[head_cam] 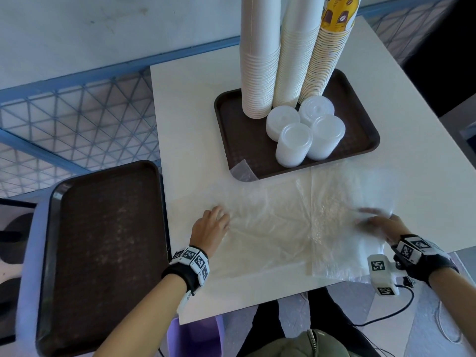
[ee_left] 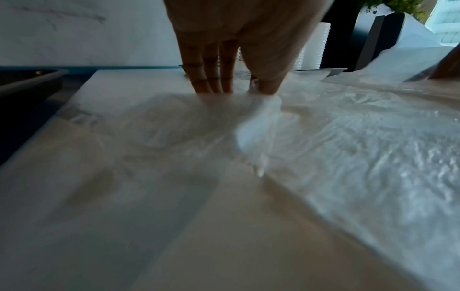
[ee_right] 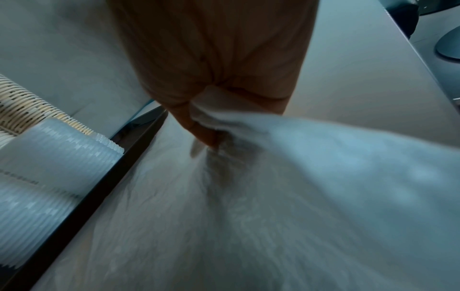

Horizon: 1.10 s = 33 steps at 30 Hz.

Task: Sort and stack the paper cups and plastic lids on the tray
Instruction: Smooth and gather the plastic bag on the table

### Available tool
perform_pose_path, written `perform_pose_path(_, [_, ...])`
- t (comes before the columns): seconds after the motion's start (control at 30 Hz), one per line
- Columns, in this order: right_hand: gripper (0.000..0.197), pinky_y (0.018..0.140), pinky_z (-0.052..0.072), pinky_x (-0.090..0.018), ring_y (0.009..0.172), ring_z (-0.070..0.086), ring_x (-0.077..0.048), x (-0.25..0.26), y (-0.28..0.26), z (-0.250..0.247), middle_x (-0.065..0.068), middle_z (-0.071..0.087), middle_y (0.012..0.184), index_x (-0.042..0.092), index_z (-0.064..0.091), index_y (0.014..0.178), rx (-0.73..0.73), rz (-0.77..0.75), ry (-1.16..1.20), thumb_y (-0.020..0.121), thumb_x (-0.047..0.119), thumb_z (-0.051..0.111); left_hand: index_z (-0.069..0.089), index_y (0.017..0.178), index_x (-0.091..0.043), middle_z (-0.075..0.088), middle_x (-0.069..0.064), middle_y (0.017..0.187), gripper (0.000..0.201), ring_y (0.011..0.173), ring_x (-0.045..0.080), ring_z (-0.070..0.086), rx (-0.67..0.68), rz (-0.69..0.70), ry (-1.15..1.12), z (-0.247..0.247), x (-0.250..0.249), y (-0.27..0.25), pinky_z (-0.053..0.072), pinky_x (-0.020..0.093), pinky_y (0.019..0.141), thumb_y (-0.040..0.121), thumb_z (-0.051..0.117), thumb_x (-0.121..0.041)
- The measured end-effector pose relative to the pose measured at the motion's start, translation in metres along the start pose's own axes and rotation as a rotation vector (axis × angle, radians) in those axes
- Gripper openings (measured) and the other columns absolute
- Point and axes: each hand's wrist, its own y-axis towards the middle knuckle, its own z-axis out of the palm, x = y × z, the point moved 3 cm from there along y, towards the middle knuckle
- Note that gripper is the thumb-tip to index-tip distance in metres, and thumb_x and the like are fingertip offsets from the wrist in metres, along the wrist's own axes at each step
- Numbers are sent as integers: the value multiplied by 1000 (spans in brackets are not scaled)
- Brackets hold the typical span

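Nearest, at six o'clock, a clear plastic bag (head_cam: 278, 228) lies spread on the tabletop (head_cam: 190, 119). The left hand (head_cam: 210, 229) presses its left edge with straight fingers; the right hand (head_cam: 378, 224) pinches a bunched fold at the right, though blur makes that grip hard to read. Farther off, at twelve o'clock, the tray (head_cam: 358, 140) carries four lid stacks (head_cam: 293, 144) and, behind them, three tall cup stacks (head_cam: 260, 73). One bag corner reaches the tray's near rim, so a hard pull could probably drag film against the lids and topple a stack into the leaning cups.
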Motion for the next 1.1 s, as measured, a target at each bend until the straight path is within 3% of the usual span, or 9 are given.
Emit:
perform_pose_path(0.1, [35,63,53,-24,76,65,-21,1,-1,0,-13,70,82,10,64,113,-4,1,-11,84,-6,52,66,75,-13,65,4,93,16,70,23,64,-55,-59,-67,-4,1,1,44,22,42,67,80,-16])
perform_pose_path(0.2, [35,56,52,-20,75,64,-20,2,-3,1,-12,68,81,9,63,113,-6,13,-12,84,-7,51,64,90,-11,59,1,108,11,88,23,59,-51,-194,-285,-5,9,6,47,31,62,88,58,-21])
perform_pose_path(0.33, [36,62,54,-24,77,64,-20,3,-5,1,-13,67,85,7,62,116,-9,11,-4,85,-6,49,65,86,-8,65,5,97,14,82,24,62,-34,-305,-537,-7,26,9,51,35,75,86,64,-22])
perform_pose_path(0.5, [33,54,54,-17,68,67,-19,5,-6,1,-21,66,94,6,62,114,-11,11,2,87,-6,47,66,81,-10,65,4,86,5,77,22,60,-47,-382,-739,-13,30,5,50,31,79,83,68,-15])
perform_pose_path(0.6, [35,62,53,-21,79,64,-24,3,-6,1,-22,65,98,6,61,117,-15,18,-18,87,-5,47,67,83,-5,66,3,96,4,74,11,60,-137,-296,-761,-28,25,5,46,20,71,82,68,-9])
perform_pose_path(0.67, [35,63,53,-20,82,65,-25,1,-5,1,-22,66,98,8,62,116,-6,26,-19,87,-4,47,65,77,-10,67,3,103,6,76,7,60,-189,-235,-724,-40,26,5,47,22,73,83,67,-10])
perform_pose_path(0.8, [35,72,53,-26,89,64,-31,2,-4,-1,-22,66,98,8,61,117,-8,20,-27,87,-4,47,65,77,-12,65,-5,114,20,92,8,61,-258,-29,-504,-69,13,3,45,23,78,86,58,-28])
perform_pose_path(0.97, [35,76,49,-31,91,60,-29,3,-6,0,-20,65,95,9,62,115,-12,11,-45,87,-4,47,65,73,-16,69,-3,111,25,78,12,68,-212,299,-200,-59,-38,-7,50,19,57,84,46,-29])
perform_pose_path(1.1, [33,77,50,-32,92,61,-29,2,-6,-1,-22,65,95,9,63,114,-8,5,-43,86,-3,49,67,63,-21,73,-2,100,23,72,10,69,-104,396,-103,-13,-65,-11,49,18,49,77,49,-27])
